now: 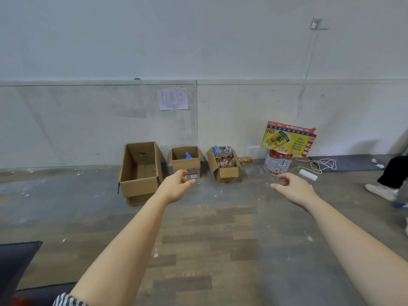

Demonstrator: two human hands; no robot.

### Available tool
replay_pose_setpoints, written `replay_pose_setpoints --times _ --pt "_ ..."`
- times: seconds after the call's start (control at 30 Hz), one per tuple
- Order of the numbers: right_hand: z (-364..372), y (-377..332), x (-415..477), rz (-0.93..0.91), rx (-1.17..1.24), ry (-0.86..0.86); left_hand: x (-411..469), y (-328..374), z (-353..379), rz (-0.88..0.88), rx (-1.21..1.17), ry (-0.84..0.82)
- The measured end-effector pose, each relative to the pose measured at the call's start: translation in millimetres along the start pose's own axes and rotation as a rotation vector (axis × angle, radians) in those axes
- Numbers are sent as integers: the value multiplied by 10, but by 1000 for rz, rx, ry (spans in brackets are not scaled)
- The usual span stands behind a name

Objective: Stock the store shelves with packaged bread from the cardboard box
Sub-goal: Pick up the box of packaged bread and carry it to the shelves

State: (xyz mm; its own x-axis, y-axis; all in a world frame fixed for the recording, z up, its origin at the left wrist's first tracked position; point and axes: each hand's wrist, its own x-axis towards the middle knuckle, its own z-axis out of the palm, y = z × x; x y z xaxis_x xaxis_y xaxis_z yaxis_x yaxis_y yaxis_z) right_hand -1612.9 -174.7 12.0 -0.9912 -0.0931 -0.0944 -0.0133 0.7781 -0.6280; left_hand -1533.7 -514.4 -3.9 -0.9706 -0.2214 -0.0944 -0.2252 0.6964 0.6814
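Observation:
Three open cardboard boxes stand on the floor against the grey wall. The right box (227, 173) is heaped with packaged bread (225, 159) in brown and blue wrappers. Only a blue packet (187, 156) shows in the middle box (186, 164). The big left box (139, 184) looks empty inside. Both my arms reach forward above the floor. My left hand (176, 187) hovers in front of the middle box, fingers loosely curled, holding nothing that I can make out. My right hand (291, 187) is to the right of the bread box, fingers apart and empty. No shelves are in view.
A red-and-white tin (277, 164) with a yellow-red carton (289, 139) on top stands right of the boxes. A bottle (245, 160) lies behind the bread box. A white power strip (308, 174) and cable lie nearby. Another person's leg and white shoe (382, 191) are at the right edge.

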Motion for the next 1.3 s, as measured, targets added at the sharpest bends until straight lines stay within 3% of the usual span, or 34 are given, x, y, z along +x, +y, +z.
replay_pose_setpoints --times 0.8,1.3 --pt "186 -426 4482 98 5 -2 4835 465 167 24 -15 -119" --pt "-170 -101 7162 98 63 -56 7229 1117 690 -66 -84 -93"
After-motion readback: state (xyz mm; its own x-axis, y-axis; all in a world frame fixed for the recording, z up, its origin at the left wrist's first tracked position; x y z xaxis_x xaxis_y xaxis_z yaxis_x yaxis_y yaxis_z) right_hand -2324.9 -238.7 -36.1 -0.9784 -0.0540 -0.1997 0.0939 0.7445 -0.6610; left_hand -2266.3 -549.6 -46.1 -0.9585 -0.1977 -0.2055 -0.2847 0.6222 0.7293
